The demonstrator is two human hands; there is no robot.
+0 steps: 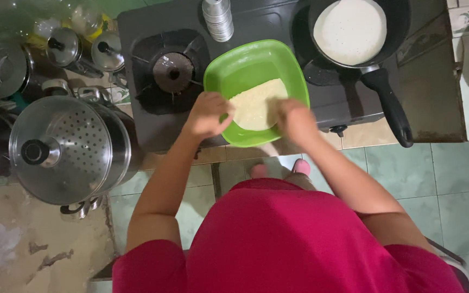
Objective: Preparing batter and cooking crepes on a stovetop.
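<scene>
I can't see my fingertips: both hands (207,114) (295,120) cover the thin pale wrapper's (256,103) near edges, and the frame's top crops the frying pan (403,21).

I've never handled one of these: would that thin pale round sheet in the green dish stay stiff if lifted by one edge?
Probably not. The thin pale round sheet looks very thin and lies flat against the square green plastic dish, so it would likely droop. Both the left hand and right hand are on it, which hints that it tears easily.

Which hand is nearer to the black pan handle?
Right. The right hand is beside the black pan handle; the left hand is farther, across the green dish.
</scene>
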